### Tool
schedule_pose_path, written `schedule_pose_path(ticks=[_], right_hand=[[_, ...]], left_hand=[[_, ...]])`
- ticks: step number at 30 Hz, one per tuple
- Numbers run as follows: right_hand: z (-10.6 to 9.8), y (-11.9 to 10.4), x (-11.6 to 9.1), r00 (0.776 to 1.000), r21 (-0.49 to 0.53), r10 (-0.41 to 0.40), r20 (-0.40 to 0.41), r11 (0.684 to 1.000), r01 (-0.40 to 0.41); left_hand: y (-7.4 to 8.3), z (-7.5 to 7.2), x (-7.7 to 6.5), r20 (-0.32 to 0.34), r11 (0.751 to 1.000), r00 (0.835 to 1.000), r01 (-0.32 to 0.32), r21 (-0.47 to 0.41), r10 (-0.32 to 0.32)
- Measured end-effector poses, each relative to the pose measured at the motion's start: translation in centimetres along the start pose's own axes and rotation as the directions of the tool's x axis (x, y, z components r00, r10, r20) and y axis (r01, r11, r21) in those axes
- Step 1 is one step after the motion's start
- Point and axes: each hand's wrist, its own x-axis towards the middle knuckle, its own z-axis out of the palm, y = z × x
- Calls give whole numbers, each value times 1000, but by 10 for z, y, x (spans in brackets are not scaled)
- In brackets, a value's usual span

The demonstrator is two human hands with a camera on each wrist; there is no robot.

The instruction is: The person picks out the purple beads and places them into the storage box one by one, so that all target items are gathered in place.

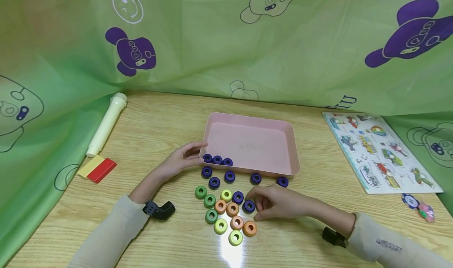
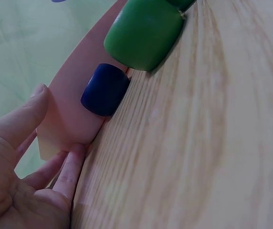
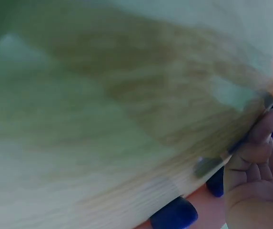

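My left hand [image 1: 178, 162] is at the near left corner of a pink tray [image 1: 247, 146], its fairly straight fingers touching the outside wall. My right hand [image 1: 274, 202] has its thumb and index finger around a dark blue ring [image 1: 249, 206] on the table, pinching it. Three dark blue rings [image 1: 217, 160] sit in a row inside the tray along its front wall. More dark blue rings [image 1: 229, 177] lie just before the tray. Nearer me are green rings [image 1: 209, 200], orange rings [image 1: 232, 209] and yellow-green rings [image 1: 221, 226], grouped close together.
On the left lie a pale cylinder [image 1: 107, 124] and a red and yellow piece [image 1: 97, 169]. At the right is a picture puzzle board [image 1: 380, 152], with a blue and white disc [image 1: 410, 201] by its near edge. A green curtain [image 1: 198, 44] hangs behind the table.
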Motion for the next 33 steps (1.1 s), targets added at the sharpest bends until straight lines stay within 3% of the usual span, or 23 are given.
schedule_pose_path(ticks=[6,15,24,29,33], right_hand=[[3,1,4,1000,-73,-5,-22,997,3],[-3,-6,2,999,-71,20,-43,997,-24],[-41,-14,4,977,-75,0,-215,997,-17],[-69,-3,9,959,-60,14,-285,998,-32],[-82,14,14,955,-37,47,-293,997,-60]], left_hand=[[-1,1,1,-1,1000,1000,-6,2,6],[1,1,0,-3,1000,1000,-4,13,4],[3,2,-2,-3,1000,1000,1,22,-1],[-2,0,0,-5,1000,1000,-4,16,4],[-13,-3,4,-9,1000,1000,-4,13,4]])
